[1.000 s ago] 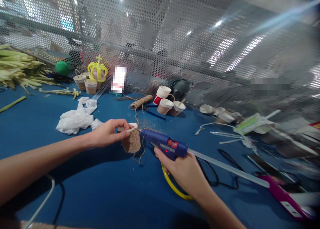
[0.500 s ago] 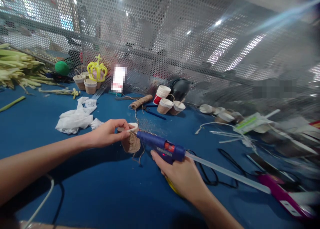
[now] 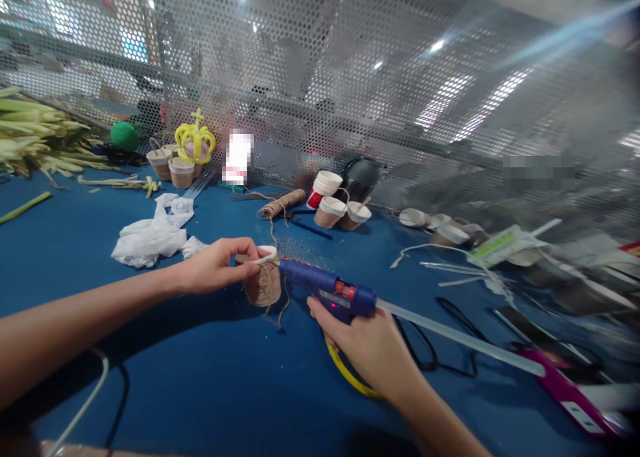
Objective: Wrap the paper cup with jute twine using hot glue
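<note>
My left hand (image 3: pixel 215 266) pinches the white rim of a small paper cup (image 3: pixel 262 283) wrapped in brown twine, holding it on the blue table (image 3: pixel 200 364). A loose twine end hangs below the cup. My right hand (image 3: pixel 367 347) grips a blue hot glue gun (image 3: pixel 330 289) whose nozzle touches the cup's upper right side. A clear glue stick (image 3: pixel 460 338) sticks out of the gun's back toward the right. A strand of twine runs from the cup up to a twine spool (image 3: pixel 283 204).
White cloth (image 3: pixel 153 236) lies to the left. More cups (image 3: pixel 333 204) stand behind, others by a yellow crown (image 3: pixel 195 142). Green leaves (image 3: pixel 35 137) fill the far left. Cables, a purple tool (image 3: pixel 570 394) and clutter cover the right. Perforated metal screen (image 3: pixel 350 77) backs the table.
The glue gun drew back slightly to the right after pressing in against the cup. My left hand and the cup have stayed put.
</note>
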Action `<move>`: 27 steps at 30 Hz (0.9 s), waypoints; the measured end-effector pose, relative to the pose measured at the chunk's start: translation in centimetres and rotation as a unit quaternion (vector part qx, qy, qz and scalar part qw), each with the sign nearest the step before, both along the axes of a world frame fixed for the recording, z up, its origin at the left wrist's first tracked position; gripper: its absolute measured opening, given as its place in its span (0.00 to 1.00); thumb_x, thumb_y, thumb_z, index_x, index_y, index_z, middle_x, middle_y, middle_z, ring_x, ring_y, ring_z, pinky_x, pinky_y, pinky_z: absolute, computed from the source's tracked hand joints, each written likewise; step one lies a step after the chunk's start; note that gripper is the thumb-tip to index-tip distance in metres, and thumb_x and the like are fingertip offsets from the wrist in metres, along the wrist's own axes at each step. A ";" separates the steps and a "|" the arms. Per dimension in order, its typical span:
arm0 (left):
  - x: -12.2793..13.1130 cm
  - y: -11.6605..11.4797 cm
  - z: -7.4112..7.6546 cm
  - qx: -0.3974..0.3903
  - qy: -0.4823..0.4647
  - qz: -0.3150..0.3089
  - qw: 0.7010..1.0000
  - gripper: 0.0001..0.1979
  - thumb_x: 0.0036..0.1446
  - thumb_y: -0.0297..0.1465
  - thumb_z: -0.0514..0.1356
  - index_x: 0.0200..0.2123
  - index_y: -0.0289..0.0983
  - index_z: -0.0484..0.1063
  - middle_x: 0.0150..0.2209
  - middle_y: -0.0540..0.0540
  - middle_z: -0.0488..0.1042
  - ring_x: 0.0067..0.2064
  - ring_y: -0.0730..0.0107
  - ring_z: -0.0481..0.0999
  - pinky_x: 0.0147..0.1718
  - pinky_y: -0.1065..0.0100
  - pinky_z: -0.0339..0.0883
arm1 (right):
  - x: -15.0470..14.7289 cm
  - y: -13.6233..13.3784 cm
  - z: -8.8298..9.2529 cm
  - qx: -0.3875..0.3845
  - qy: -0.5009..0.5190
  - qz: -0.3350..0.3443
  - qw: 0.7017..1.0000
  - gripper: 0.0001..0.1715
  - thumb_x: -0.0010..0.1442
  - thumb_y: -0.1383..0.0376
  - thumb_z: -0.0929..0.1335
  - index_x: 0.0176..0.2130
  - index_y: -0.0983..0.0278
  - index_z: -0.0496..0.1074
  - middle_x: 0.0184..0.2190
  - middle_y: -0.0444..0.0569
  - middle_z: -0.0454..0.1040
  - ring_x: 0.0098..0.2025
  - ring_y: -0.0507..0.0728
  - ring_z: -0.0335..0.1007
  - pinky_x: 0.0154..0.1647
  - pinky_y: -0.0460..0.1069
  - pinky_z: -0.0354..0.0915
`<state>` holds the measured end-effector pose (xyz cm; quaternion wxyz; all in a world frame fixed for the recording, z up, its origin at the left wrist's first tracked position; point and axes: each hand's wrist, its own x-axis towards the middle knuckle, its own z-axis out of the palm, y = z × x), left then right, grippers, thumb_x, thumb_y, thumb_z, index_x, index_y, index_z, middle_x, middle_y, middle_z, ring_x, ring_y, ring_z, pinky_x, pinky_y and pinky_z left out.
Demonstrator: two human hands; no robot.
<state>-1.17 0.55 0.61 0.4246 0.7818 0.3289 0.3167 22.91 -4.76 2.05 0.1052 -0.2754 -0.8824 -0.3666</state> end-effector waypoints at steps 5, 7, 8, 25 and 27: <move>0.1 -0.1 0.1 -0.006 -0.006 -0.006 1.000 0.09 0.56 0.33 0.51 0.27 0.34 0.60 0.42 0.40 0.72 0.48 0.62 0.68 0.43 0.65 0.62 | 0.2 0.1 -0.1 -0.018 0.012 0.004 1.000 0.25 0.46 0.80 0.57 0.33 0.66 0.77 0.14 0.48 0.72 0.16 0.56 0.67 0.18 0.48 0.60; 0.1 0.0 0.1 -0.006 -0.001 0.000 1.000 0.09 0.56 0.33 0.51 0.27 0.34 0.60 0.43 0.39 0.71 0.48 0.62 0.68 0.43 0.64 0.62 | 0.4 0.2 -0.2 -0.026 0.011 0.005 1.000 0.25 0.47 0.80 0.57 0.35 0.66 0.76 0.15 0.48 0.72 0.16 0.55 0.67 0.19 0.47 0.60; 0.1 0.0 0.0 -0.005 0.001 0.001 1.000 0.09 0.56 0.33 0.51 0.27 0.34 0.60 0.43 0.39 0.72 0.48 0.62 0.68 0.43 0.64 0.62 | 0.6 0.2 -0.2 -0.032 0.010 0.005 0.999 0.25 0.46 0.80 0.57 0.36 0.66 0.76 0.15 0.47 0.72 0.16 0.55 0.67 0.19 0.47 0.60; 0.0 0.1 -0.2 -0.010 -0.008 -0.003 1.000 0.10 0.57 0.34 0.51 0.27 0.34 0.60 0.43 0.40 0.71 0.48 0.62 0.68 0.42 0.65 0.63 | 0.6 0.3 -0.3 -0.021 0.014 0.005 1.000 0.26 0.47 0.81 0.56 0.35 0.66 0.77 0.14 0.48 0.71 0.15 0.56 0.66 0.19 0.49 0.60; 0.0 0.1 -0.2 -0.010 -0.014 -0.008 1.000 0.10 0.57 0.34 0.51 0.27 0.34 0.60 0.42 0.40 0.71 0.48 0.62 0.68 0.42 0.65 0.63 | 0.8 0.3 -0.5 -0.027 0.012 0.003 1.000 0.28 0.47 0.81 0.55 0.36 0.65 0.76 0.12 0.47 0.70 0.13 0.56 0.64 0.18 0.49 0.59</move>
